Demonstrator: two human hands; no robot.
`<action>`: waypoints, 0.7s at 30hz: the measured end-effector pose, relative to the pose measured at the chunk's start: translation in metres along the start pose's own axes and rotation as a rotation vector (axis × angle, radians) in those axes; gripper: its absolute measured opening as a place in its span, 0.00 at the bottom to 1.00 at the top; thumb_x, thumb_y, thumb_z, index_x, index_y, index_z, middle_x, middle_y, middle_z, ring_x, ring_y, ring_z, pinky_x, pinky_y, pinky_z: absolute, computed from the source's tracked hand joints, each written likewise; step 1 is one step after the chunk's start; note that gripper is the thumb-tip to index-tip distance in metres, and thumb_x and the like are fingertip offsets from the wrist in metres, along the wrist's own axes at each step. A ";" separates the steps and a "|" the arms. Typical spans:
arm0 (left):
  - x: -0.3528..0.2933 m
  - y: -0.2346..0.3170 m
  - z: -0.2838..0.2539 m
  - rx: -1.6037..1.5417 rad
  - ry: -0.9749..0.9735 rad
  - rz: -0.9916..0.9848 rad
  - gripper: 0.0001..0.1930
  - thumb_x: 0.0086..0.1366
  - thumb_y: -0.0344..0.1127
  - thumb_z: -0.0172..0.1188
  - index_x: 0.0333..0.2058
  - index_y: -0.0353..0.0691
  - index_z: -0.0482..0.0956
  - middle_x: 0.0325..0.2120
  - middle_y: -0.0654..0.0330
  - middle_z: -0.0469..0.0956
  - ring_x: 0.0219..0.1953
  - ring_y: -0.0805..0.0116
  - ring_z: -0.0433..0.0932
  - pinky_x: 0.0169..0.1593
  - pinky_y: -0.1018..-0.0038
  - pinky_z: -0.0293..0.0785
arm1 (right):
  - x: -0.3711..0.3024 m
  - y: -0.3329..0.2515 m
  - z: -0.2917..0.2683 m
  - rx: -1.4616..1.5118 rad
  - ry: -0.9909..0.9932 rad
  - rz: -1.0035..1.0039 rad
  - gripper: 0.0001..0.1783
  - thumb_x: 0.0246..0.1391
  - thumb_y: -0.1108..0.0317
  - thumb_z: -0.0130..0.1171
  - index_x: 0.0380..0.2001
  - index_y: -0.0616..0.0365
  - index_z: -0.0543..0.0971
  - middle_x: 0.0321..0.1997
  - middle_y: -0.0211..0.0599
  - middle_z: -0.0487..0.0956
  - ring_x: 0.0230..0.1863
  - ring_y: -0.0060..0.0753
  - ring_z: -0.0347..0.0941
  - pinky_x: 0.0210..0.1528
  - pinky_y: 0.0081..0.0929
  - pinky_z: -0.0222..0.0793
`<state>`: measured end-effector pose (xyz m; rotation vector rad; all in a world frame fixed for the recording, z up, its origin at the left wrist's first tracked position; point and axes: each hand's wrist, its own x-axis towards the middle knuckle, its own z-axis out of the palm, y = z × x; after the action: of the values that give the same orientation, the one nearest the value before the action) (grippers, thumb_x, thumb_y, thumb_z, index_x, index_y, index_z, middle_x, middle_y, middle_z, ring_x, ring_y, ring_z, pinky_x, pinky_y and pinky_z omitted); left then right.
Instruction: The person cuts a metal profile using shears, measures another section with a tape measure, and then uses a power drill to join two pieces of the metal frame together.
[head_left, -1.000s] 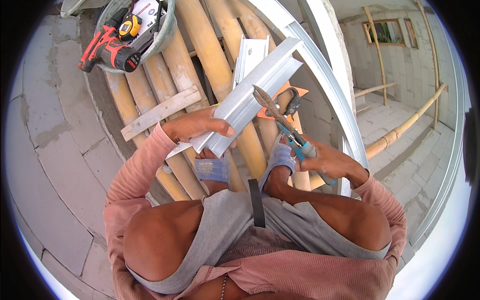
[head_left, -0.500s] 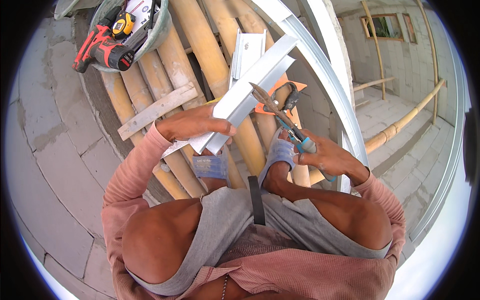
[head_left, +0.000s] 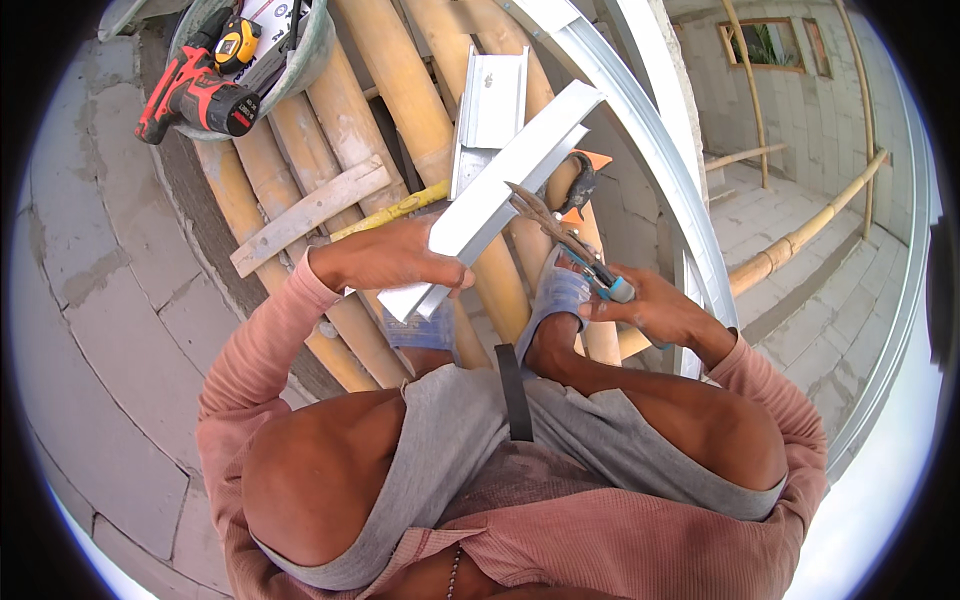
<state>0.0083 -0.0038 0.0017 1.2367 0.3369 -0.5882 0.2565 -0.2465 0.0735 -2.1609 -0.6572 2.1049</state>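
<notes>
hands gripping metal channel (head_left: 500,190) — tin snips (head_left: 565,240)

The channel section (head_left: 505,190) is bright, smooth sheet metal with a dull sheen. At its four o'clock, the snips (head_left: 570,245) show dark matt metal blades and glossy blue plastic grips. Bamboo poles (head_left: 400,90) look smooth, pale yellow.
</notes>
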 end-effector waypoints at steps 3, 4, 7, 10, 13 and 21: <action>0.001 0.008 0.000 0.054 0.024 0.011 0.26 0.62 0.50 0.63 0.50 0.35 0.73 0.32 0.62 0.80 0.37 0.72 0.77 0.45 0.74 0.73 | -0.001 0.010 0.009 -0.063 0.093 -0.059 0.40 0.54 0.44 0.69 0.59 0.65 0.77 0.54 0.50 0.82 0.57 0.42 0.75 0.64 0.37 0.65; 0.002 0.010 -0.001 0.054 0.021 0.012 0.26 0.62 0.50 0.63 0.50 0.35 0.73 0.32 0.62 0.80 0.37 0.72 0.77 0.45 0.74 0.73 | 0.000 0.012 0.011 -0.109 0.134 -0.105 0.37 0.54 0.45 0.68 0.56 0.66 0.78 0.51 0.52 0.83 0.54 0.43 0.77 0.61 0.38 0.67; 0.003 0.013 -0.002 0.087 0.027 -0.088 0.40 0.60 0.48 0.65 0.65 0.31 0.63 0.41 0.56 0.82 0.43 0.69 0.79 0.49 0.72 0.75 | -0.004 0.003 0.009 -0.170 0.144 -0.066 0.31 0.54 0.49 0.66 0.48 0.68 0.79 0.38 0.55 0.83 0.41 0.47 0.79 0.49 0.41 0.71; 0.005 0.015 0.000 0.014 -0.027 -0.084 0.38 0.60 0.48 0.64 0.63 0.31 0.65 0.36 0.57 0.83 0.38 0.70 0.80 0.46 0.72 0.75 | -0.005 0.005 0.010 -0.232 0.197 -0.057 0.28 0.54 0.51 0.66 0.43 0.68 0.78 0.29 0.54 0.80 0.30 0.50 0.76 0.40 0.44 0.70; 0.010 0.009 0.002 0.067 -0.033 -0.096 0.34 0.63 0.46 0.63 0.61 0.31 0.65 0.31 0.58 0.82 0.34 0.70 0.80 0.42 0.72 0.76 | -0.007 0.013 0.012 -0.238 0.188 -0.038 0.27 0.54 0.51 0.66 0.43 0.69 0.79 0.26 0.50 0.80 0.27 0.45 0.75 0.37 0.44 0.71; 0.013 -0.003 0.009 0.038 0.045 -0.078 0.39 0.61 0.45 0.66 0.64 0.27 0.63 0.36 0.54 0.81 0.37 0.68 0.80 0.45 0.70 0.76 | -0.015 0.004 0.011 -0.117 0.090 -0.007 0.48 0.54 0.33 0.65 0.60 0.67 0.73 0.50 0.60 0.80 0.54 0.51 0.76 0.56 0.44 0.70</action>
<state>0.0167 -0.0161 -0.0047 1.2793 0.4147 -0.6363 0.2476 -0.2577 0.0856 -2.2935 -0.7972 1.9997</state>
